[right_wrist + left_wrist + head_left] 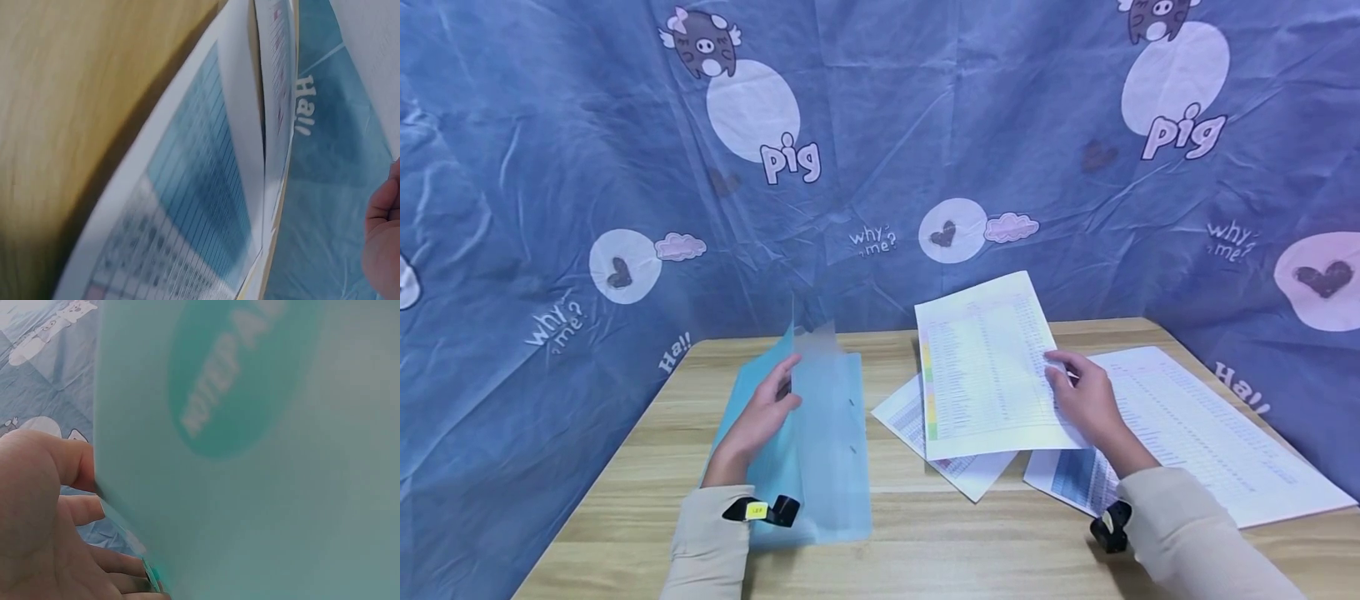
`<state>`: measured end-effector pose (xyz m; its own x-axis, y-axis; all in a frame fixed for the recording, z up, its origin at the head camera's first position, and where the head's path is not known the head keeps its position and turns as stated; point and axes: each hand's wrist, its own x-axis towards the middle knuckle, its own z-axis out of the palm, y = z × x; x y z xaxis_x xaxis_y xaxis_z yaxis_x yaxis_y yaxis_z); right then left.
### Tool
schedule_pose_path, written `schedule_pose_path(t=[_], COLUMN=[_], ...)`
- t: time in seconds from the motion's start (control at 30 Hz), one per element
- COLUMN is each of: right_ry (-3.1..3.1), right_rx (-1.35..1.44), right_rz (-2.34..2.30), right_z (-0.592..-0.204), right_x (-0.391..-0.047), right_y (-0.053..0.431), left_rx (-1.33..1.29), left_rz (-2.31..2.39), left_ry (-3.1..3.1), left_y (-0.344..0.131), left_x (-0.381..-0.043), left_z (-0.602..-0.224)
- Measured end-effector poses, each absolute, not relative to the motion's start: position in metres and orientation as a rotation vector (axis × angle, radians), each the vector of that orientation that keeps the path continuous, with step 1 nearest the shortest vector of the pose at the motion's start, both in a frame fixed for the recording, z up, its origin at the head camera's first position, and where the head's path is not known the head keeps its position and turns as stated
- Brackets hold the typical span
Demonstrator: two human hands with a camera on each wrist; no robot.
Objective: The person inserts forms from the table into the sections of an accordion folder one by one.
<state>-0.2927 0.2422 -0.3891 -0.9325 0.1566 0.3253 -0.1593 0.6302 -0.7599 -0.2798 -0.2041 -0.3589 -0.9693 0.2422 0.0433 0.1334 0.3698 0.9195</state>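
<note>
A light blue plastic folder (835, 512) stands opened on the left of the table, its leaves raised. My left hand (763, 412) pinches the edge of a leaf between thumb and fingers. Up close in the left wrist view, the folder's pale green-blue cover (262, 512) bears a darker oval with white lettering and hides some fingertips. With thumb and fingers my right hand (1086, 400) grips the right edge of a printed sheet (985, 367), held tilted up, with coloured cells down its left side. Only part of the right hand (382, 250) shows in the right wrist view.
Beneath the raised sheet lies another printed paper (977, 479). More printed sheets (1210, 442) overlap at the right of the wooden table (925, 550). A blue patterned cloth (880, 108) hangs behind the table and along both sides.
</note>
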Motion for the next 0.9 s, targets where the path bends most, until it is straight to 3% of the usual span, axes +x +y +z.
schedule_pose_path(t=[0.9], right_ry=[-2.472], right_rx=[0.154], right_rz=[1.297], right_z=[-0.368], right_x=[-0.287], right_y=[0.197], left_rx=[0.342], left_rz=[1.67], left_ry=[2.506], left_y=[-0.203], left_x=[-0.278], left_z=[-0.357])
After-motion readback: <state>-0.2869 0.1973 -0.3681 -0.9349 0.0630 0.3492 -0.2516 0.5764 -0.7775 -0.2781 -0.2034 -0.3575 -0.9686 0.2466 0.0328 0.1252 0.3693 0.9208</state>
